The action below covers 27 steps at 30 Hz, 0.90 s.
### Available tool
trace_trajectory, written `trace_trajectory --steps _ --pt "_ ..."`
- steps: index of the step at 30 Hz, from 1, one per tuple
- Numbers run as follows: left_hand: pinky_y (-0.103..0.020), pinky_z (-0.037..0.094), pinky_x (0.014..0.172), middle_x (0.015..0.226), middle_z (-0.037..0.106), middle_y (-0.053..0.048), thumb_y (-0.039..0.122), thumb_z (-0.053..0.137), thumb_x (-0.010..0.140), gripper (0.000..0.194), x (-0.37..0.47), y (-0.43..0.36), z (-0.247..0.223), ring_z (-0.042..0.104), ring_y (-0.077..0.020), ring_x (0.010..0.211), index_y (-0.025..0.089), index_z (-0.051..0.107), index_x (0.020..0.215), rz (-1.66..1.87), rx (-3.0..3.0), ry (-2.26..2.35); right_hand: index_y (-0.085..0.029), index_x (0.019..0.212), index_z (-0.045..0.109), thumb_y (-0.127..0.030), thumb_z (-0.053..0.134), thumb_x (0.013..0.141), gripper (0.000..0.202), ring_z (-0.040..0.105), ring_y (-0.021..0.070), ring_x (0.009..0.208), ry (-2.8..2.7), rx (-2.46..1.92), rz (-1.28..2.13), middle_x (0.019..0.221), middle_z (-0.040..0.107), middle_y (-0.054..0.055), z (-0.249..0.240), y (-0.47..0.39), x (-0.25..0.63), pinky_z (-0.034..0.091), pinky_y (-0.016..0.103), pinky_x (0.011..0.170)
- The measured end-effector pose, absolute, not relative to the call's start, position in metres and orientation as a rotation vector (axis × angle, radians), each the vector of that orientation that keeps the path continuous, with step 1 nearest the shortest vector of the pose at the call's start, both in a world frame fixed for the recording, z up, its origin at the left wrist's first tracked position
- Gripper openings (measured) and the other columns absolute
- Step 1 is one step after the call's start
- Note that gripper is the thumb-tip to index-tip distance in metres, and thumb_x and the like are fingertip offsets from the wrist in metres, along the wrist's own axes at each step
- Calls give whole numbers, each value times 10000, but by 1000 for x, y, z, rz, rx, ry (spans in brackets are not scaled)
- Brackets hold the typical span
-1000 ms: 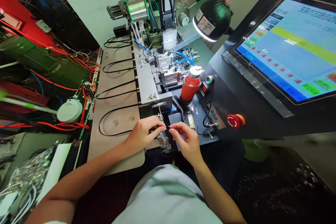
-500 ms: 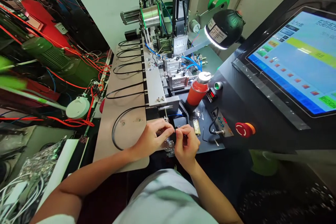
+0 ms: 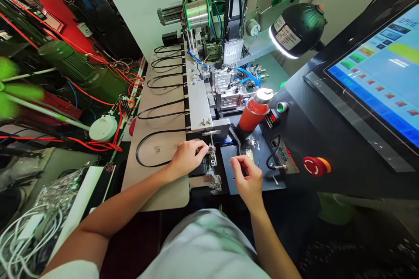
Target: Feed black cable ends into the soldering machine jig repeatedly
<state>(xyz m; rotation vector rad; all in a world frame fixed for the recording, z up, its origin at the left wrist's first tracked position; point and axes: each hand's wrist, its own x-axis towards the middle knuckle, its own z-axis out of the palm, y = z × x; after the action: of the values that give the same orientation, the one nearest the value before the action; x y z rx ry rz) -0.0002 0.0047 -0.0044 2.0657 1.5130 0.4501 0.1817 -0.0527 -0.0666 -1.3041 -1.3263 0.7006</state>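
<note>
My left hand (image 3: pixel 190 157) is closed in a pinch at a small metal clamp fixture (image 3: pixel 212 156) on the machine's front end. The nearest black cable (image 3: pixel 140 146) loops over the beige board and runs in under this hand; its end is hidden by my fingers. My right hand (image 3: pixel 248 179) is apart from the left, raised over the dark work plate (image 3: pixel 225 161). Its thumb and forefinger tips meet, and whatever may lie between them is too small to make out. Another metal clamp (image 3: pixel 216 183) sits lower, between the hands.
Several cable loops lie along the beige board (image 3: pixel 170 196). A red bottle (image 3: pixel 252 113) and a black brush (image 3: pixel 234 133) stand behind my right hand. To the right are a red stop button (image 3: pixel 317 165), a lamp (image 3: pixel 297 30) and a touchscreen (image 3: pixel 379 74). A green-bladed fan (image 3: pixel 19 91) is at left.
My hands were together at the fingertips and have parted. The left has moved slightly up to the fixture, the right has shifted right. The nearest cable loop has risen. The view has turned a little.
</note>
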Motion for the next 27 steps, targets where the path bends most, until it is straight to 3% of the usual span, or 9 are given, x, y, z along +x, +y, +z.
trace_trajectory --steps 8,21,23,27 --pt "-256 364 655 772 675 -12 255 508 904 224 6 5 -5 583 -150 708 184 680 780 348 2079 1641 -184 727 564 -351 501 936 275 487 109 552 -1358 -1295 797 630 538 -21 -72 -48 181 379 236 535" --pt "-256 353 630 718 655 2 247 531 912 217 11 8 -5 592 -140 691 182 666 755 264 2218 1668 -220 677 350 -373 390 952 317 334 114 566 -1445 -1104 1049 604 339 -54 -78 0 150 266 262 556" --pt "-248 373 626 760 658 1 266 549 915 192 7 5 -8 603 -136 702 184 674 796 307 2292 1681 -220 673 355 -367 392 950 315 329 115 567 -1405 -1074 1041 608 341 -50 -79 -1 147 266 262 547" --pt "-213 418 622 948 657 2 241 515 949 188 -6 -3 -15 615 -104 750 236 669 1056 438 2597 1512 -216 670 370 -356 404 946 312 319 112 559 -1346 -1066 1036 610 332 -48 -80 -3 146 255 261 527"
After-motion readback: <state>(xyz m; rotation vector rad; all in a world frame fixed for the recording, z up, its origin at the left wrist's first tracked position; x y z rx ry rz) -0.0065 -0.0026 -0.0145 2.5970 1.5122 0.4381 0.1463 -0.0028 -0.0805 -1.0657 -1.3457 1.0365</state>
